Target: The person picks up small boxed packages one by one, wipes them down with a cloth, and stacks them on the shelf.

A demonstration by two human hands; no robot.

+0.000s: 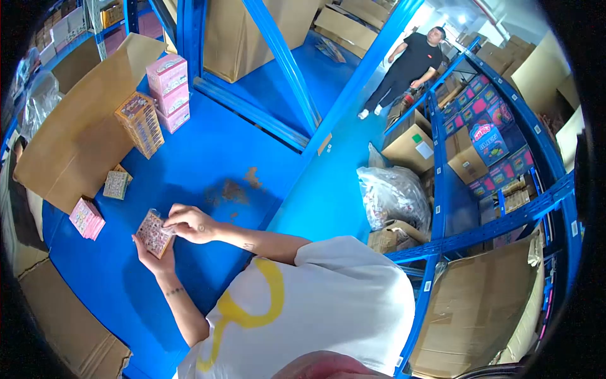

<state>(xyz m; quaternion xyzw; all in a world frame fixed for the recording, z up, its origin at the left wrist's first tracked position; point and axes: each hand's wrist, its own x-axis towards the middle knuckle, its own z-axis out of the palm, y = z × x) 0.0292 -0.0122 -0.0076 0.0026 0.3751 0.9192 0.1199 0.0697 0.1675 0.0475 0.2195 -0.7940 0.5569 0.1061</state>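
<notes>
My left hand (156, 261) holds a small flat box (153, 234) with a busy pink-and-white printed face, its fingers along the lower side. My right hand (194, 225) is closed in a pinch at the box's right edge. Between those fingertips is a bit of shiny, clear-looking material, perhaps wrap; I cannot make it out exactly. On the blue shelf surface beyond sit a similar small box (115, 185) and a stack of pink flat boxes (86, 218).
A tall stack of orange boxes (139, 125) stands beside stacked pink boxes (169, 95). A large cardboard flap (88, 120) borders the left. Blue rack posts (360, 82) cross the view. A person in black (413, 63) stands in the aisle near a plastic bag (394, 196).
</notes>
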